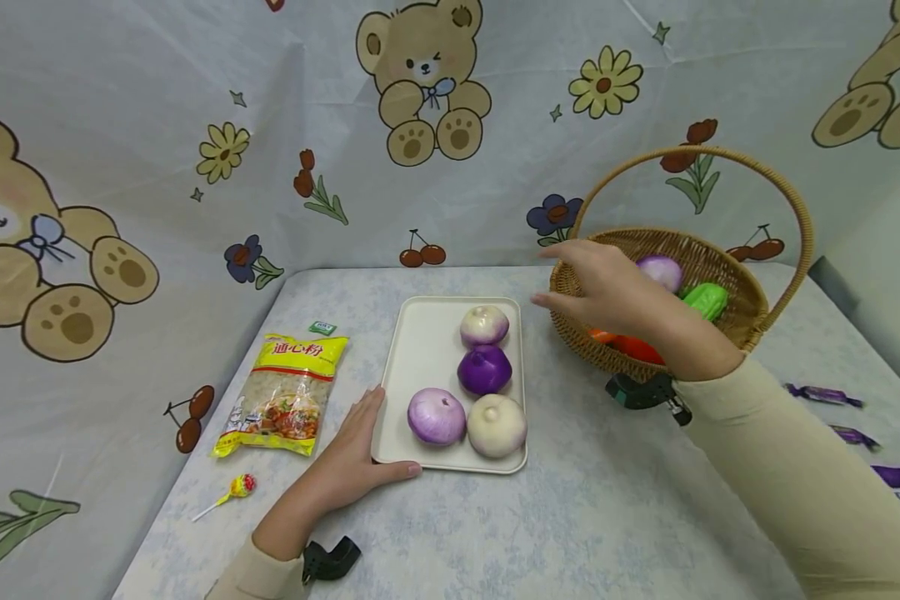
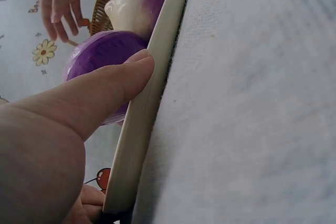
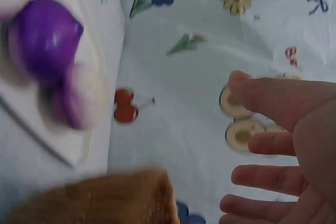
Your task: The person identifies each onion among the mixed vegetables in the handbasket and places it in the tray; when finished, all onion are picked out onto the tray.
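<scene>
On a cream tray [image 1: 423,350] sit a dark purple onion [image 1: 484,370], a white and purple turnip-like piece [image 1: 484,326], a light purple onion-like piece [image 1: 437,417] and a whitish round piece [image 1: 497,426]. My left hand [image 1: 352,467] rests at the tray's near left corner, thumb along the front rim and fingers along the left side. In the left wrist view the thumb [image 2: 113,85] presses the rim. Above the left part of a wicker basket [image 1: 570,333], my right hand [image 1: 607,283] is held with fingers extended and nothing in them.
Inside the basket lie a purple and white piece [image 1: 662,272], a green vegetable [image 1: 707,300] and a red-orange one [image 1: 637,347]. A tall handle [image 1: 798,217] arches over it. Left of the tray are a pasta bag [image 1: 281,396], a lollipop [image 1: 238,487] and a small green packet [image 1: 322,327]. Purple-wrapped sweets [image 1: 825,394] lie right.
</scene>
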Action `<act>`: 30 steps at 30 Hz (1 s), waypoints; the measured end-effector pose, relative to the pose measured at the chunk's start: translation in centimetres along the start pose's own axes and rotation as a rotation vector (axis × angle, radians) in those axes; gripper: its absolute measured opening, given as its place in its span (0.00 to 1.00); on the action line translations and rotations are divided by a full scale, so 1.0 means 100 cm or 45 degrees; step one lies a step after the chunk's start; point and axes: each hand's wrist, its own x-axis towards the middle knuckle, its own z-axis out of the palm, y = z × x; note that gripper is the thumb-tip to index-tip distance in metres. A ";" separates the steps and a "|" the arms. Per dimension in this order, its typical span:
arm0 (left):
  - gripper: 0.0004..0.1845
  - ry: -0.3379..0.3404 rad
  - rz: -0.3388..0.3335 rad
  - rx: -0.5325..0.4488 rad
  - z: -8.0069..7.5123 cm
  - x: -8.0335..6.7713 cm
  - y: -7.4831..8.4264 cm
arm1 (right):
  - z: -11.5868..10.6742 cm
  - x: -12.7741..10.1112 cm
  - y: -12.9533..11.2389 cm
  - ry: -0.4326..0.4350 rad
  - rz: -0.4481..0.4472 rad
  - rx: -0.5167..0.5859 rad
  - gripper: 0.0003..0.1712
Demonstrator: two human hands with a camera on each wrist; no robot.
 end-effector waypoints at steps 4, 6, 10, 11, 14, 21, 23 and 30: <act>0.74 -0.005 -0.010 -0.001 0.000 0.000 0.000 | -0.021 0.004 0.029 -0.059 0.143 -0.029 0.43; 0.74 -0.005 -0.013 -0.006 0.000 0.000 0.000 | -0.029 0.006 0.044 -0.084 0.218 -0.024 0.49; 0.73 -0.008 -0.018 -0.019 -0.001 -0.001 0.002 | -0.039 0.006 0.069 -0.091 0.312 -0.006 0.58; 0.73 -0.009 -0.019 -0.022 -0.001 -0.001 0.002 | -0.040 0.006 0.074 -0.087 0.319 -0.002 0.59; 0.74 -0.012 -0.029 -0.024 -0.001 -0.001 0.003 | -0.041 0.004 0.083 -0.072 0.327 0.009 0.59; 0.73 -0.010 -0.032 -0.015 0.000 -0.001 0.004 | -0.038 0.002 0.091 -0.064 0.331 0.017 0.60; 0.74 -0.013 -0.037 -0.009 0.000 -0.001 0.004 | -0.038 0.002 0.091 -0.066 0.332 0.015 0.60; 0.73 -0.010 -0.034 -0.005 -0.001 -0.001 0.004 | -0.036 0.001 0.095 -0.091 0.324 -0.011 0.59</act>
